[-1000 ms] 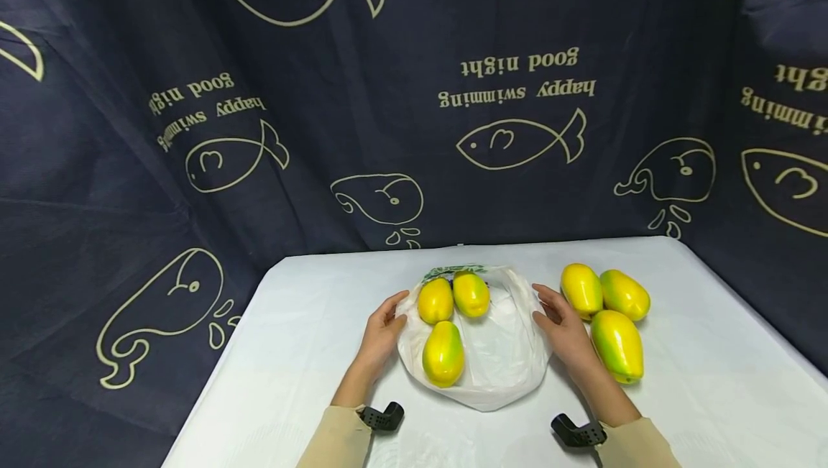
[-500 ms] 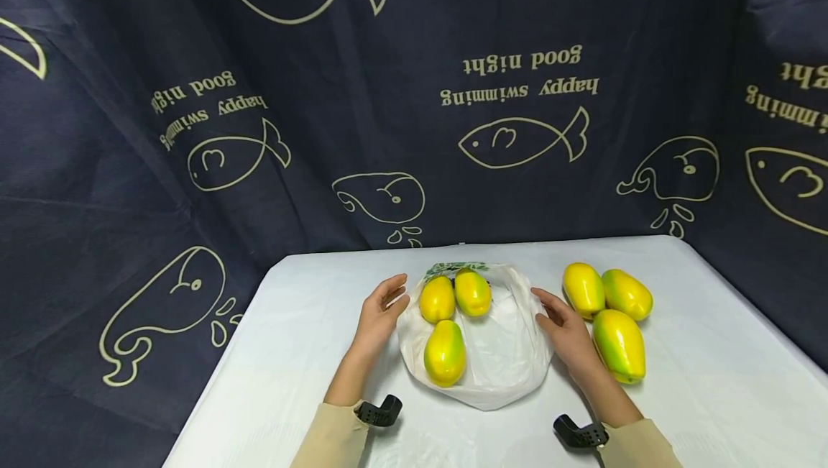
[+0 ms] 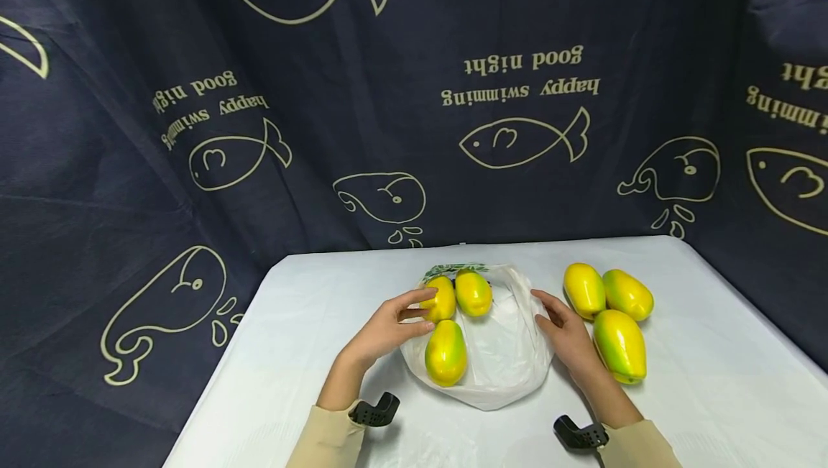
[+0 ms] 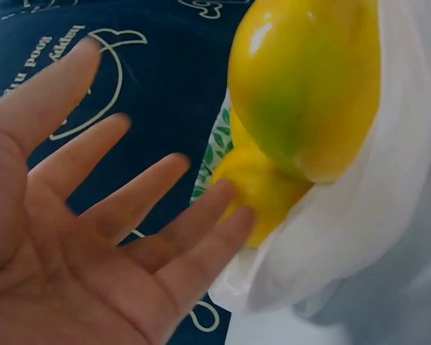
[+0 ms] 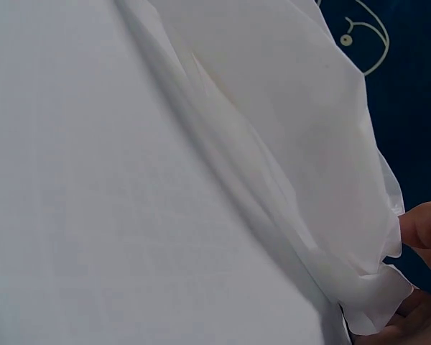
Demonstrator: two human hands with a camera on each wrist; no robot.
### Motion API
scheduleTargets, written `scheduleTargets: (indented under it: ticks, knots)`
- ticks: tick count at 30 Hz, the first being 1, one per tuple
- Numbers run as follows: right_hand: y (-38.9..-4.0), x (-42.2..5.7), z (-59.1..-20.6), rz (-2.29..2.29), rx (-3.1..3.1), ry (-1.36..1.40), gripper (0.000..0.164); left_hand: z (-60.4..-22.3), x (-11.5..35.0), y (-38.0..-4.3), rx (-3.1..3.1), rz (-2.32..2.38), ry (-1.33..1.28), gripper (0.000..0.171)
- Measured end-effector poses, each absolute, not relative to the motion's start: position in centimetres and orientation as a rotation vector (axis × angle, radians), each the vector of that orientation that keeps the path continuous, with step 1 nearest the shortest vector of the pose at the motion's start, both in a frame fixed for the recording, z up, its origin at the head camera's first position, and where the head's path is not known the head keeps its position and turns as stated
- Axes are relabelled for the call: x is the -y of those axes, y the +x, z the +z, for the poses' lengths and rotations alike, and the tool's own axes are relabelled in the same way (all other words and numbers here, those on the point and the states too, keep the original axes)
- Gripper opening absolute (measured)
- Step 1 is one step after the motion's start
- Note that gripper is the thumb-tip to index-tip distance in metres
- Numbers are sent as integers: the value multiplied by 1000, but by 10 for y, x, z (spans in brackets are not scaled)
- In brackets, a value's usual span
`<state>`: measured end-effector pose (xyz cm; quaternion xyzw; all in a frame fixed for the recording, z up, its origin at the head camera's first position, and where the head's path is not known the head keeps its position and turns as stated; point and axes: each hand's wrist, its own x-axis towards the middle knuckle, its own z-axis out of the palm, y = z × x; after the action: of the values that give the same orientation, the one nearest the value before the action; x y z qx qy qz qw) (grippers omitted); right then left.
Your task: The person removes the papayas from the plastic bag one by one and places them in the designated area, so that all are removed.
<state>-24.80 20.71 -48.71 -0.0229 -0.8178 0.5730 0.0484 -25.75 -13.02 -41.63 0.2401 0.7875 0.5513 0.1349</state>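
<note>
A white plastic bag (image 3: 501, 356) lies opened out on the table, with a green leaf print at its far edge. Inside, toward the left, sit three yellow-green mangoes: a near mango (image 3: 445, 354), a far mango (image 3: 474, 294) and a left mango (image 3: 445, 298). My left hand (image 3: 388, 330) reaches over the bag's left rim, fingers spread and overlapping the left mango in the head view. In the left wrist view its palm (image 4: 79, 280) shows bare, holding nothing. My right hand (image 3: 568, 331) pinches the bag's right rim; the right wrist view shows its fingers (image 5: 422, 226) at the bag's edge.
Three more mangoes lie grouped right of the bag: one at the back (image 3: 583, 290), one beside it (image 3: 627, 295) and one in front (image 3: 619, 347), close to my right forearm. A white cloth covers the table (image 3: 310, 310). A dark printed curtain (image 3: 388, 130) hangs behind.
My left hand has let go of the bag's left rim, lifted off outward, then moved right over the bag toward the mangoes. My right hand stays at the right rim.
</note>
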Motion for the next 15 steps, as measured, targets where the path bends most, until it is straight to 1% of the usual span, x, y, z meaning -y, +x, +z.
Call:
scheduleTargets:
  ticks: [5,15]
  knots:
    - [-248,-207,-487,1760,2474,-41,48,-423,132,-258,-2262,1446,734,59]
    - [-249,-209,-492,1773,2466,6,49,-431,126,-258,-2241,1381,707,55]
